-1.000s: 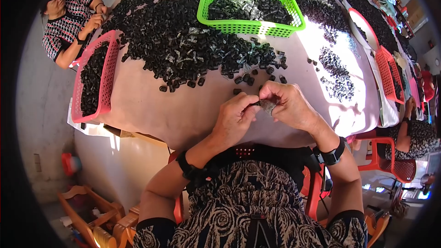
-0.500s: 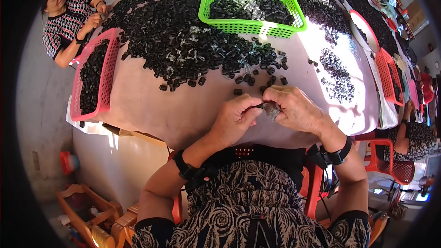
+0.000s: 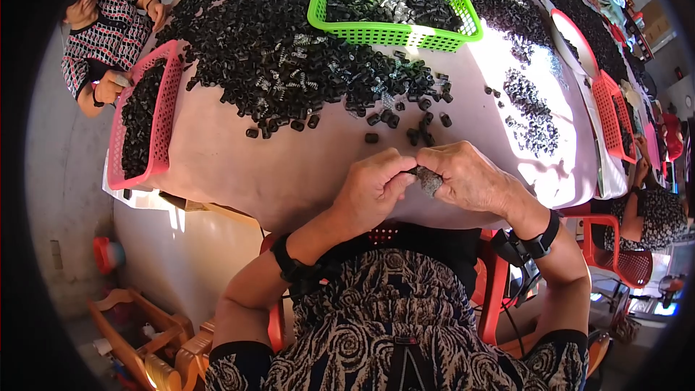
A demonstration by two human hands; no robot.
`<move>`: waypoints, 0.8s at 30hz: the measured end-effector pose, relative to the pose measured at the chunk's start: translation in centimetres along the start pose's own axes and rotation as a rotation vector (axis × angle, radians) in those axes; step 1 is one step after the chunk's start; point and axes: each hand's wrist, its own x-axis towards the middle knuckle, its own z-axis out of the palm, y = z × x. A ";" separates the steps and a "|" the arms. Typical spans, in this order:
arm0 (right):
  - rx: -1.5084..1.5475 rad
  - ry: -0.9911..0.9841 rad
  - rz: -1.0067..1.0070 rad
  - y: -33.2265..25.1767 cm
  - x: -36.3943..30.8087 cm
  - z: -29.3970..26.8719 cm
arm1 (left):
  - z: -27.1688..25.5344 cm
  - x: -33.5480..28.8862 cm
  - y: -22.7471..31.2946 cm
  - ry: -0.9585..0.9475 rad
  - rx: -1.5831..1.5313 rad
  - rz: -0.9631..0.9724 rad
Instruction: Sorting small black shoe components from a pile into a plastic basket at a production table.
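My left hand (image 3: 373,187) and my right hand (image 3: 470,179) meet over the table's near edge. Between the thumbs and fingertips a small black plastic piece (image 3: 413,171) is pinched, mostly hidden by the fingers. A grey, rough-looking patch (image 3: 430,182) shows at my right fingers; whether it is a finger covering or a held thing, I cannot tell. Just beyond the hands lie several loose black cylindrical plastic pieces (image 3: 372,138). Behind them spreads a big heap of similar black pieces (image 3: 282,80), with metal coil springs (image 3: 308,85) among them.
A green basket (image 3: 394,35) holding black pieces stands beyond the heap. Pink baskets sit at the left (image 3: 165,112) and right (image 3: 608,119) edges of the pink-covered table (image 3: 224,159). Another person (image 3: 108,36) sits at the left; a red chair (image 3: 615,250) is at the right.
My hands have drawn slightly closer together, still pinching the piece. At the left, the other person's hands have moved apart, one coming down beside the pink basket.
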 end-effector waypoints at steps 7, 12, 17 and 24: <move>0.081 0.020 -0.002 0.9 -0.2 0.7 | 0.9 -0.2 -0.2 0.138 0.433 0.226; 0.110 0.037 0.077 0.9 -0.7 1.0 | 0.9 0.4 -0.2 0.062 0.365 0.149; 0.170 -0.089 0.329 -0.4 -0.3 0.0 | 0.4 0.4 -0.4 0.016 0.142 0.027; 0.527 -0.257 0.450 0.6 -0.5 -1.7 | 0.0 0.5 0.7 -0.028 0.068 -0.018</move>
